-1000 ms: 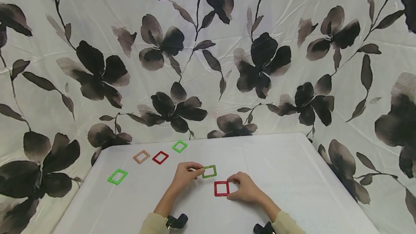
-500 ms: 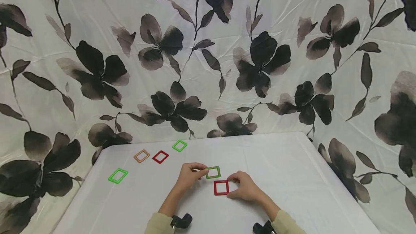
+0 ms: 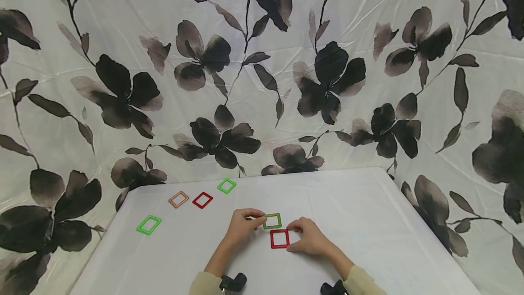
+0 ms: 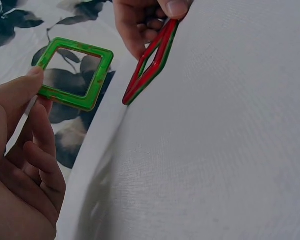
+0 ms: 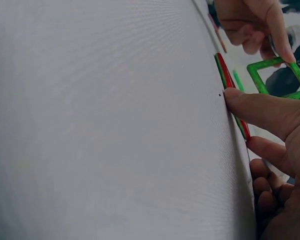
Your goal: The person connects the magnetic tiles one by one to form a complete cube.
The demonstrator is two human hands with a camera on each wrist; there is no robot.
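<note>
My left hand (image 3: 242, 226) pinches a green square magnetic tile (image 3: 280, 220) by its left side, between thumb and fingers. In the left wrist view this green tile (image 4: 80, 46) is raised, its window open to the backdrop. My right hand (image 3: 310, 237) holds a red square tile (image 3: 272, 239) by its right side, index finger at the far corner and thumb at the near one. A green layer shows along the underside of the red tile (image 4: 142, 80) in the left wrist view. From the head, the green tile's lower edge stands right at the red tile's upper edge.
On the white table (image 3: 368, 204), toward the back left, lie an orange tile (image 3: 172, 195), another red tile (image 3: 198, 196) and a bright green tile (image 3: 221, 182). A further bright green tile (image 3: 141, 226) lies nearer the left edge. A floral cloth (image 3: 262, 104) hangs behind.
My left hand has moved right with the green tile, bringing it from the upper left of the red tile to just above it. The right hand and red tile have stayed nearly still.
</note>
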